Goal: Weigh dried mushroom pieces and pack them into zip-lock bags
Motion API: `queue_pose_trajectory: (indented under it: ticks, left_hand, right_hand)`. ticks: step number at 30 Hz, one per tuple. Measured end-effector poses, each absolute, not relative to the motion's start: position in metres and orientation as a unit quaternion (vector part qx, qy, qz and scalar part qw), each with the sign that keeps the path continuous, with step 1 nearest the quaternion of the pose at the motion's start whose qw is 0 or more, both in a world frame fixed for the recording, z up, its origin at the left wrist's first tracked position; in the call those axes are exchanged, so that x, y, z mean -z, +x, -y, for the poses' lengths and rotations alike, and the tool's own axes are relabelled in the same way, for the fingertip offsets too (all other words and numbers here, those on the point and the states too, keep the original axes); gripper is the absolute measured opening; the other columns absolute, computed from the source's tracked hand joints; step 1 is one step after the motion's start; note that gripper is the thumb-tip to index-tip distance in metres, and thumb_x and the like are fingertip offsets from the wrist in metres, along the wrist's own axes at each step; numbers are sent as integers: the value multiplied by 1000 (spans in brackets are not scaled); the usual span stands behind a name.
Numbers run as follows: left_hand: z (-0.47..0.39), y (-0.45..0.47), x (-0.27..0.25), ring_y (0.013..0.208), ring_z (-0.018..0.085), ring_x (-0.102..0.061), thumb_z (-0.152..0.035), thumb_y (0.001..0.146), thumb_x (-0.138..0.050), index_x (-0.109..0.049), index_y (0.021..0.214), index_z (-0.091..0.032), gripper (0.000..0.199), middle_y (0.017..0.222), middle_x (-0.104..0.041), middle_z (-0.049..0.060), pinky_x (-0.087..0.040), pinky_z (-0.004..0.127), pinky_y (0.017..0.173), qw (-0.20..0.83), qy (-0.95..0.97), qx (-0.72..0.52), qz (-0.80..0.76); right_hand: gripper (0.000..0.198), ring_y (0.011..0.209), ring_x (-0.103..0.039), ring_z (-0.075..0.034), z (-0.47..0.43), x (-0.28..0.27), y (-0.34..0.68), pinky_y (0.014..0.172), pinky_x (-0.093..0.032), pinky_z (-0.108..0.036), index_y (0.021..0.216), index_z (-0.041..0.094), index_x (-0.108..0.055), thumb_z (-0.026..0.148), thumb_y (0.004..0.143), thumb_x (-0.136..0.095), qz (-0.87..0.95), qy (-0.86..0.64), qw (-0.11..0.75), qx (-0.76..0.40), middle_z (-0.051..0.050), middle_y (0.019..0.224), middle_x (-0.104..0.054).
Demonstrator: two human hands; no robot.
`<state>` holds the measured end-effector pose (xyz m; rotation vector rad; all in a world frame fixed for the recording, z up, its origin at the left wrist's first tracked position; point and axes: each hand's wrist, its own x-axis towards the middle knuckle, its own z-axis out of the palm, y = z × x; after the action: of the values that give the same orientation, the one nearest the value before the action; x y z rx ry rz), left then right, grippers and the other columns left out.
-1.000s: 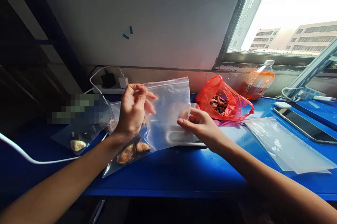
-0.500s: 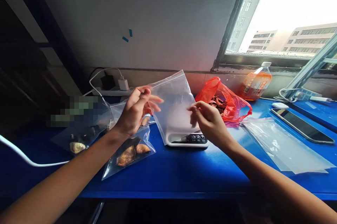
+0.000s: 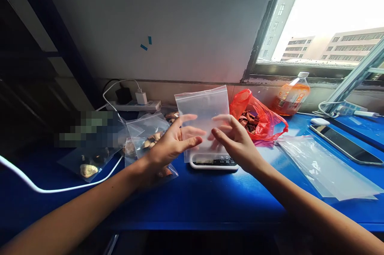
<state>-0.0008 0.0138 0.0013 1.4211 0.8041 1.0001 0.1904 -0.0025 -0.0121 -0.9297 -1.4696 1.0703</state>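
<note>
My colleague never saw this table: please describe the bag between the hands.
The blue table holds a white scale. Partly hiding it, between left hand and right hand, is the zip bag: upright, while the bags at right lie flat.

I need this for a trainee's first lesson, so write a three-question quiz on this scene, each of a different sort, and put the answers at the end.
1. Multiple choice: which device shows at the lower edge of the zip bag raised between the left hand and the right hand?
A) Phone
B) Digital scale
C) Charger

2. True or false: the red bag is tied shut, hiding everything inside.

3. Fill in, from the person's view: the flat stacked bags on the blue table lie to the ___ of the digital scale.

Key:
1. B
2. False; the red bag is open, and brown pieces show inside.
3. right
</note>
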Motion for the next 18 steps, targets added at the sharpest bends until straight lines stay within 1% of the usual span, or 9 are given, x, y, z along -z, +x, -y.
queue_pose_trajectory:
  ticks: [2,5,8,10,12,13,15,18]
  left_hand:
    - [-11,1,2,83,19,-69,-32,75,-78,-40,125,-24,63,97,-73,5,-53,33,75,570,613,-419,-353]
    - [-9,2,6,80,18,-69,-30,79,-73,-39,125,-25,57,90,-71,1,-54,33,74,520,642,-429,-366]
    - [-6,4,8,88,20,-69,-32,81,-72,-40,124,-26,55,98,-71,4,-54,35,79,479,665,-445,-362]
    - [-3,6,7,92,22,-69,-39,83,-70,-40,123,-24,52,105,-71,8,-55,37,80,497,655,-447,-352]
    - [0,10,6,89,22,-70,-46,85,-67,-42,121,-23,49,106,-71,9,-57,37,76,517,630,-459,-352]
    - [1,12,5,86,22,-71,-49,85,-66,-44,119,-23,48,104,-72,9,-57,36,74,517,618,-471,-359]
    - [4,16,4,82,22,-71,-50,84,-66,-47,115,-22,46,100,-73,7,-58,35,72,506,601,-495,-371]
    - [10,20,1,90,25,-71,-48,81,-70,-52,117,-23,47,107,-72,9,-59,37,74,508,609,-498,-350]
  right_hand:
    - [47,65,-66,-14,2,14,188,59,-52,-27,116,23,-45,47,81,-67,606,-398,527,-443,2,80,-64]
    - [51,64,-66,-15,2,14,185,59,-53,-29,115,23,-41,47,79,-69,578,-423,558,-419,1,83,-64]
    - [44,66,-66,-14,4,12,179,59,-55,-29,112,23,-40,44,81,-65,548,-420,612,-387,0,86,-62]
    - [35,67,-64,-13,8,14,174,60,-55,-28,110,23,-41,41,86,-60,555,-401,628,-371,1,82,-59]
    - [28,67,-63,-12,10,18,168,62,-55,-28,111,24,-42,37,90,-55,574,-383,632,-352,2,81,-57]
    - [27,67,-62,-12,11,21,165,63,-55,-28,113,25,-41,35,91,-53,583,-378,636,-336,2,83,-56]
    - [30,69,-61,-12,9,27,162,63,-55,-29,119,28,-38,31,92,-51,594,-379,650,-285,-1,94,-57]
    - [41,80,-62,-16,3,29,164,68,-56,-34,128,29,-33,28,91,-50,596,-405,669,-181,-8,112,-54]
